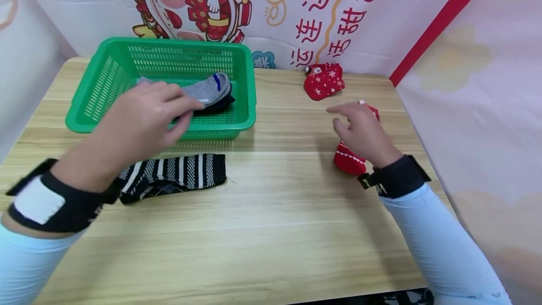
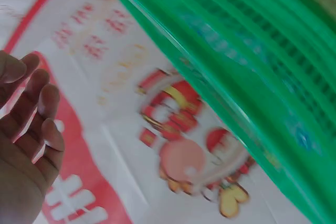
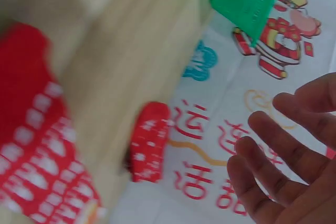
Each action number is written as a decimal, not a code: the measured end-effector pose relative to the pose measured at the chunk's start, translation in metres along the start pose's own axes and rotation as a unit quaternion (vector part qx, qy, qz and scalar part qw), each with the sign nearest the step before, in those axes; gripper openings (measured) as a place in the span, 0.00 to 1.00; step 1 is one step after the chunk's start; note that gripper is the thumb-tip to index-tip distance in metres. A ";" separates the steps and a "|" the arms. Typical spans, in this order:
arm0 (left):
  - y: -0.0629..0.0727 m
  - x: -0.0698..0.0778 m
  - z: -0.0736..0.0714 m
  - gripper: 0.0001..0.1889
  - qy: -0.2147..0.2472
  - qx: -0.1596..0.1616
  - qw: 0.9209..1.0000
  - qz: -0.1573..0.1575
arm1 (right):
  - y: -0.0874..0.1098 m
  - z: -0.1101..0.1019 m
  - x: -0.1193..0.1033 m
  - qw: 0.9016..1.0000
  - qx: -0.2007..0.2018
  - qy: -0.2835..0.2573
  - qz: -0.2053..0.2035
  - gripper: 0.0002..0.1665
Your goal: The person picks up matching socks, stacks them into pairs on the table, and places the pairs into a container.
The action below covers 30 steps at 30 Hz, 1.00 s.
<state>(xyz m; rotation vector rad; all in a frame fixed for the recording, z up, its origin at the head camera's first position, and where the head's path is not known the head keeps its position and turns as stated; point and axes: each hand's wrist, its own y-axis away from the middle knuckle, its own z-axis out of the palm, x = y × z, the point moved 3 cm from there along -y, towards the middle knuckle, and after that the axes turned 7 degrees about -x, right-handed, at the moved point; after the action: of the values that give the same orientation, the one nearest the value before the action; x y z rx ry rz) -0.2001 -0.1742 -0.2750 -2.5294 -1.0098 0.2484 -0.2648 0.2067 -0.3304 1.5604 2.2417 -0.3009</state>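
My left hand (image 1: pixel 141 119) hovers over the front of a green plastic basket (image 1: pixel 247 84), its fingers loosely bent and holding nothing. Inside the basket lie a folded grey sock (image 1: pixel 207 91) and something black beneath it, partly hidden by the hand. Just below that hand, a black-and-white striped sock (image 1: pixel 186 173) lies flat on the table. On the right, my right hand (image 1: pixel 364 131) hangs above a red sock (image 1: pixel 349 161) with white patterns, hiding its middle. In the right wrist view its fingers (image 3: pixel 286 153) are spread and bare. Farther back sits a folded red snowflake sock (image 1: pixel 325 81).
The light wood table (image 1: pixel 271 229) runs up to a white printed cloth (image 1: pixel 271 8) behind it and along the right side. Dark items (image 1: pixel 406 297) show below the table's front edge.
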 end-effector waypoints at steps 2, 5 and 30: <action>-0.001 0.014 0.007 0.12 0.015 -0.001 1.000 0.004 | 0.003 0.011 0.009 1.000 -0.008 -0.017 0.014 0.25; 0.000 0.031 0.021 0.12 0.042 -0.002 0.999 0.017 | 0.006 0.027 0.011 0.999 -0.002 -0.048 0.006 0.22; 0.029 0.047 0.127 0.12 0.079 -0.278 0.949 -0.127 | 0.001 0.077 -0.016 0.991 -0.009 -0.122 -0.060 0.14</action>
<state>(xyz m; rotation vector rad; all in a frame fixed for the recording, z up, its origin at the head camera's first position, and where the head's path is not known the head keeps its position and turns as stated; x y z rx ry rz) -0.1877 -0.1226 -0.4023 -2.7907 -1.4861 -0.3601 -0.2439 0.1641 -0.3927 1.3050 2.1419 -0.4770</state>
